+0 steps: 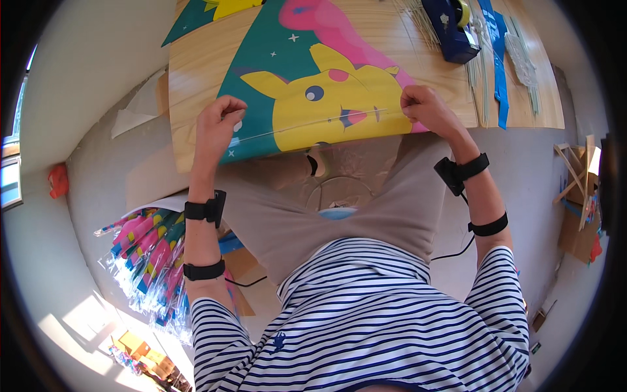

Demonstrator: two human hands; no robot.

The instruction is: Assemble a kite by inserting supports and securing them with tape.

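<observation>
A printed sheet (pixel 261 134), teal and pink with a large yellow cartoon character, lies over the near edge of the wooden table. Across its lower part runs a thin, shiny pale strip (pixel 300 125), reaching from near one hand to near the other; whether it is a rod or clear tape cannot be told. My left hand (pixel 219 121) is closed in a pinch above the sheet's left edge, a small whitish bit showing below its fingertips. Curled fingers bring my right hand (pixel 428 110) closed at the sheet's right edge. What each pinch holds is hidden.
A dark blue tape dispenser (pixel 454 32) stands at the table's far right, beside thin sticks (pixel 421 23), a blue strap (pixel 499 65) and a clear plastic packet (pixel 520 59). Another printed sheet (pixel 189 26) lies far left. Colourful plastic-wrapped packages (pixel 150 255) are piled left of my legs.
</observation>
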